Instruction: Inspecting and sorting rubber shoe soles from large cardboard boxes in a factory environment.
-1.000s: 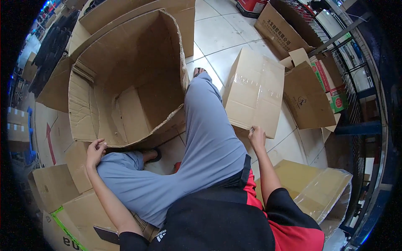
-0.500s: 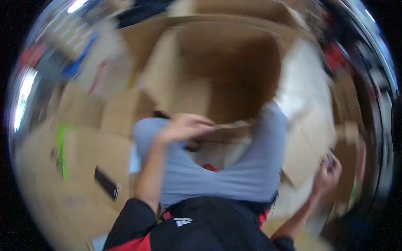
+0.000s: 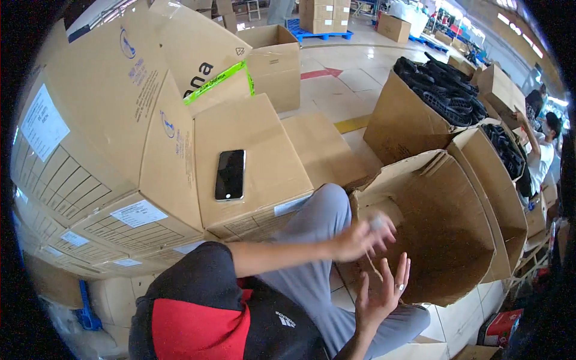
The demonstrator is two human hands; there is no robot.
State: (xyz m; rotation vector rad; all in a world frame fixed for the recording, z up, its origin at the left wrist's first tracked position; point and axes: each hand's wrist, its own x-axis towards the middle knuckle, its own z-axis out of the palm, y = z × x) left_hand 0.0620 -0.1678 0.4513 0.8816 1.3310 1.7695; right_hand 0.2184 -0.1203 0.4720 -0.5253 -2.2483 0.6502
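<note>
An opened brown cardboard box stands between and beyond my knees, its inside facing me. My left hand reaches across over the box's near edge, fingers apart and partly smeared by motion. A pale greyish spot shows on its fingers, too blurred to make out. Just below it, my right hand is raised with its fingers spread, wearing a ring, and nothing shows in its palm. Between the two hands runs the ragged near rim of the box.
A black phone lies on a closed carton at my left, beside stacked labelled cartons. Far right, a carton holds black shoe-sole-like pieces. Another person handles a box there. Blue pallets stand farther back.
My view has swung leftward. My right hand, earlier out to the right with a small dark thing, is now beside my left hand at the box rim, with nothing visible in it.
</note>
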